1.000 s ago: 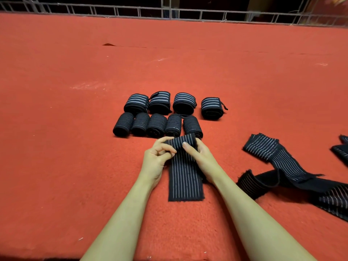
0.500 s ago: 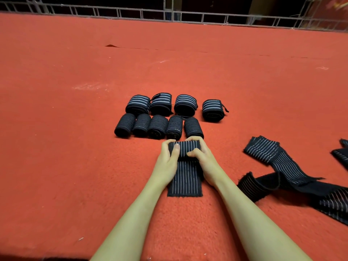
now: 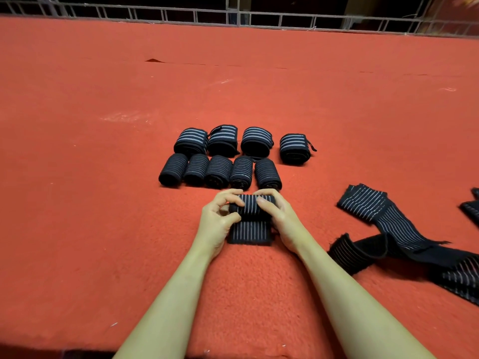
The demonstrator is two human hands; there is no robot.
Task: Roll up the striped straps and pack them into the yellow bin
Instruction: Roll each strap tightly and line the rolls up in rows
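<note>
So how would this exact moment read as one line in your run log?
step: rolling strap | left hand, right hand: gripping roll | flat tail: short | finished rolls: nine | yellow bin: unseen

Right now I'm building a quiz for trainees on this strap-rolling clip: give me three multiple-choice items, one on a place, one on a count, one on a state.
1. Where do the loose unrolled straps lie, relative to the hands?
A. to the person's right
B. to the person's left
C. behind the finished rolls

2. How many finished rolls sit beyond the hands?
A. six
B. nine
C. twelve

3. What state is the strap in hand in?
A. fully flat
B. tied in a knot
C. partly rolled, a flat tail left

Key: 1 A, they sprawl at the right edge; 2 B, four behind, five in front; 3 C, left hand and right hand grip a roll with a tail toward the person.
</note>
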